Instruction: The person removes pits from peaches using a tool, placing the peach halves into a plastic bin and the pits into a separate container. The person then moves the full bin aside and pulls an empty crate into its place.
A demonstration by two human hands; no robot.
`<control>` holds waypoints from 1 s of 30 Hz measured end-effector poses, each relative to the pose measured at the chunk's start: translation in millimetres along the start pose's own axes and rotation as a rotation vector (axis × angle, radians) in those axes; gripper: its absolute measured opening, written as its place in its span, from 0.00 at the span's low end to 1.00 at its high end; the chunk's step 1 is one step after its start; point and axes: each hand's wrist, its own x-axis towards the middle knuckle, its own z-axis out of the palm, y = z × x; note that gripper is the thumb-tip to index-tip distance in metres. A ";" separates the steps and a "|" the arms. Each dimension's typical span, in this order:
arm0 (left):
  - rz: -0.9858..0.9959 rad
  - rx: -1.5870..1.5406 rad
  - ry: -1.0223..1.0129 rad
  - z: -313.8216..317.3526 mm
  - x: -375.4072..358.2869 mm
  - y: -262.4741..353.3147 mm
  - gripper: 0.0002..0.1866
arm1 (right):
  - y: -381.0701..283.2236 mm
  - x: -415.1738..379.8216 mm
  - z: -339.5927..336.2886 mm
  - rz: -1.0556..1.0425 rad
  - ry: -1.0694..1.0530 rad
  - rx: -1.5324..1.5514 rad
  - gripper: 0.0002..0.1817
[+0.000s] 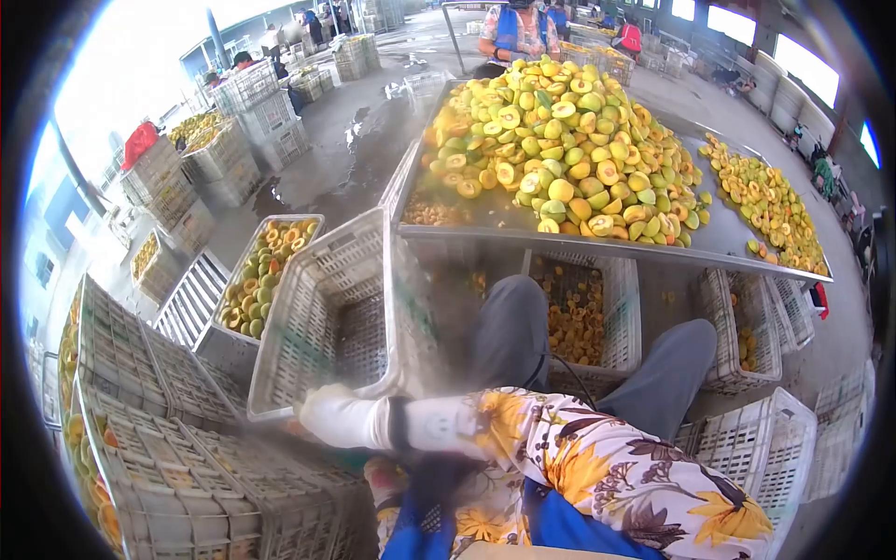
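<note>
My right hand [334, 413], in a white glove, reaches across my body to the left, with its fingers closed at the near rim of a pale plastic crate [322, 271]. Motion blurs the fingertips. That crate sits tilted beside the metal table, its slatted floor showing no fruit. My left hand does not show; a bit of floral sleeve [385, 478] appears below the right forearm. Just left of the crate stands another crate of whole yellow-green fruit [257, 287], which look like apricots or peaches.
A metal-rimmed table [560, 239] bears a heap of halved fruit [597, 159] and a smaller pile of halves [765, 201]. Beneath it, a crate [627, 308] holds cut pieces. Stacked crates [177, 448] crowd the lower left. Across the table is another person [518, 33].
</note>
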 end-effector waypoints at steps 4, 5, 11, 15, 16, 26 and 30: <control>-0.073 0.069 0.053 -17.6 21.6 -19.2 0.19 | -12.2 25.1 27.3 0.157 -0.015 0.117 0.24; -0.083 0.080 0.073 -25.1 25.5 -25.3 0.19 | -9.7 26.6 39.5 0.170 0.000 0.135 0.24; -0.163 0.149 0.128 -39.2 49.2 -55.8 0.18 | 26.8 -29.6 90.2 0.041 -0.174 0.421 0.22; -0.188 0.155 0.113 -27.4 63.5 -63.0 0.18 | 60.1 -48.6 86.5 0.135 -0.182 0.359 0.23; -0.182 0.155 0.104 -18.8 67.1 -59.3 0.18 | 51.0 -65.8 45.9 0.372 -0.184 0.358 0.24; 0.667 0.190 0.361 23.3 143.5 107.6 0.16 | 125.5 -165.9 -25.8 0.166 0.289 0.612 0.15; 0.534 -0.012 -0.226 106.2 34.7 207.6 0.09 | 186.2 -285.4 1.7 0.510 0.850 0.462 0.17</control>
